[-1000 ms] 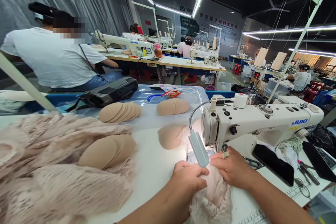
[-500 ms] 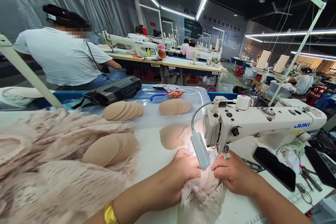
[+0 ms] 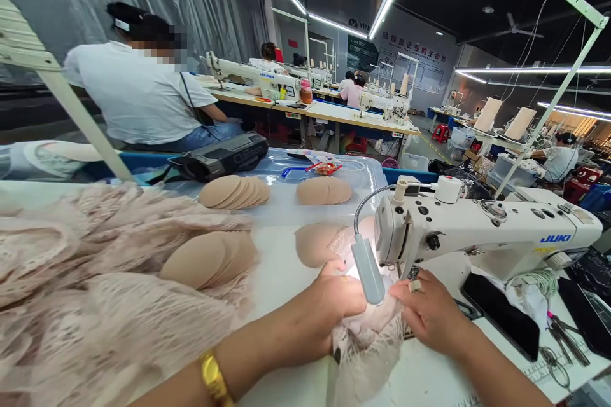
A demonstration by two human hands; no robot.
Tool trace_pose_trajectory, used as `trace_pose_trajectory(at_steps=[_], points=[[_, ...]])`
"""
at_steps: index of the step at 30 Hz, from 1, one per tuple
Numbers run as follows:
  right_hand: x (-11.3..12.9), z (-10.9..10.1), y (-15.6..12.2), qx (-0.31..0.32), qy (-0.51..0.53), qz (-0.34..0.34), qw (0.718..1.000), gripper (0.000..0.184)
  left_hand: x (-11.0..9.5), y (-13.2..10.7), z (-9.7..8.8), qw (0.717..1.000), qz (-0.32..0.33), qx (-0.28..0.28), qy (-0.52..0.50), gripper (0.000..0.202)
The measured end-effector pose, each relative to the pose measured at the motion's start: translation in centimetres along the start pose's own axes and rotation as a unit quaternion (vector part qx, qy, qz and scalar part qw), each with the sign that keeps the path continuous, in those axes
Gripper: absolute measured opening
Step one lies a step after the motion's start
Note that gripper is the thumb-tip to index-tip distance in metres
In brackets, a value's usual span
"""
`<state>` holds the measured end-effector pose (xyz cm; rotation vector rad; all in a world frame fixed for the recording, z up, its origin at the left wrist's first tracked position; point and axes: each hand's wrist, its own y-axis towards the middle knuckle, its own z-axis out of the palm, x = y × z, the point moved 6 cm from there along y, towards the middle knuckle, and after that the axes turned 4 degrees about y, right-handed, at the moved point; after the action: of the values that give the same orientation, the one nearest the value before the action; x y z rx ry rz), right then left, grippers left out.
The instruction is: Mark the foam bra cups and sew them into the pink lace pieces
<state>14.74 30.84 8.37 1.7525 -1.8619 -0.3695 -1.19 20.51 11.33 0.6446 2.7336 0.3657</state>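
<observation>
Under the head of a white sewing machine (image 3: 482, 222) lies a pale pink lace garment (image 3: 370, 343), its lower edge bunched toward me. My left hand (image 3: 329, 302) is closed on the garment's left side, close to the needle area. From the right, my right hand (image 3: 427, 308) pinches the fabric by the presser foot, which my fingers and the lamp partly hide. A grey gooseneck lamp (image 3: 368, 270) lights the spot between both hands. Just behind my left hand, a beige bra pad (image 3: 317, 245) rests against the lace.
Lace fabric (image 3: 119, 311) is heaped at left, with stacked beige pads (image 3: 210, 257) on it. More pads (image 3: 324, 191) sit on a clear plastic bin lid (image 3: 281, 213). A black phone (image 3: 501, 315) and scissors (image 3: 566, 337) lie at right. A co-worker (image 3: 143, 89) sits ahead at left.
The whole view has shifted slightly to the right and down. My right fingers have moved a little off the fabric edge, and the lace below my hands hangs differently.
</observation>
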Motion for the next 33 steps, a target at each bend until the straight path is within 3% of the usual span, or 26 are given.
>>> trace_pose_trajectory(at_steps=[3, 9, 15, 21, 24, 27, 28, 30, 33], points=[[0.2, -0.7, 0.5, -0.044, 0.005, -0.010, 0.999, 0.028, 0.0, 0.5, -0.3, 1.000, -0.005, 0.016, -0.016, 0.022], [-0.3, -0.7, 1.0, -0.038, 0.035, 0.043, 0.998, 0.028, -0.2, 1.1, -0.4, 1.000, 0.003, 0.017, -0.010, 0.024], [0.0, -1.0, 0.9, -0.083, 0.047, 0.012, 0.995, 0.036, -0.5, 1.2, -0.5, 1.000, -0.007, 0.020, -0.016, 0.026], [0.6, -1.1, 0.6, -0.076, 0.034, -0.008, 0.996, 0.032, -0.1, 0.2, -0.2, 0.999, -0.015, 0.032, 0.010, 0.022], [2.1, -0.7, 0.7, -0.032, 0.056, -0.040, 0.997, 0.022, 0.7, -0.8, 0.4, 0.996, -0.066, 0.033, 0.054, 0.027], [3.1, 0.4, 0.9, 0.011, 0.052, -0.055, 0.997, 0.038, 0.9, -1.3, 1.0, 0.980, -0.148, 0.048, 0.123, 0.025], [3.1, 0.9, 0.9, 0.021, 0.033, -0.048, 0.998, 0.036, 0.6, -1.3, 1.2, 0.973, -0.173, 0.062, 0.140, 0.022], [2.7, 1.9, 0.8, 0.040, -0.019, -0.036, 0.998, 0.013, -0.1, -1.0, 1.5, 0.959, -0.213, 0.096, 0.163, 0.018], [1.8, 2.6, 0.5, 0.052, -0.063, -0.033, 0.996, 0.024, -1.2, -0.8, 1.2, 0.948, -0.242, 0.128, 0.159, 0.025]])
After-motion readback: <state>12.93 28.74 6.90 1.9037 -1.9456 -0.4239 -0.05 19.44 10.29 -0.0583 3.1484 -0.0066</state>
